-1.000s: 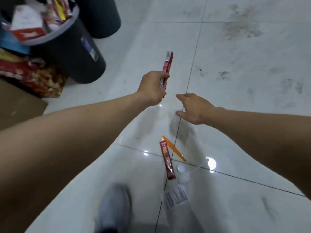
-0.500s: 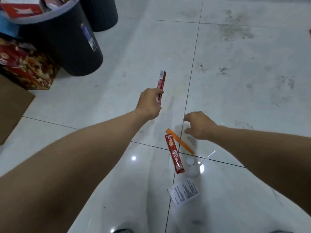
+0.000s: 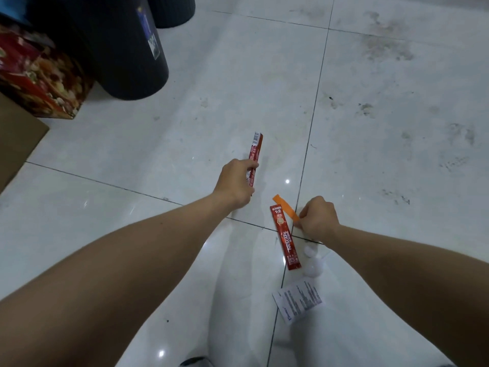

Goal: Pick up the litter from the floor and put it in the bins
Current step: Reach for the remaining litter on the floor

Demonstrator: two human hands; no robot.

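Centre frame, held sachet (image 3: 255, 151): slim red stick packet with a barcode at its top end, rising almost upright out of a fist.
Left hand (image 3: 236, 185): fingers curled round the lower half of that packet.
Floor sachet (image 3: 285, 237): red Nescafé coffee stick marked "1:2" near the top, lying flat across a tile joint at lower centre, between the two hands and just beside the right one.
Orange strip (image 3: 285, 207): narrow, plain and flat, slanting down to the right past the top of the coffee stick.
Right hand (image 3: 318, 219): thumb and fingertips pinch the strip's lower end.
White plastic pieces (image 3: 311, 262): small round shapes under the right wrist, too blurred to name.
Paper slip (image 3: 297, 300): white, printed, lower centre, apart from both hands.
Bin (image 3: 124, 49): dark and round, upper left, well apart from the hands; second bin (image 3: 172, 9) at the top edge.
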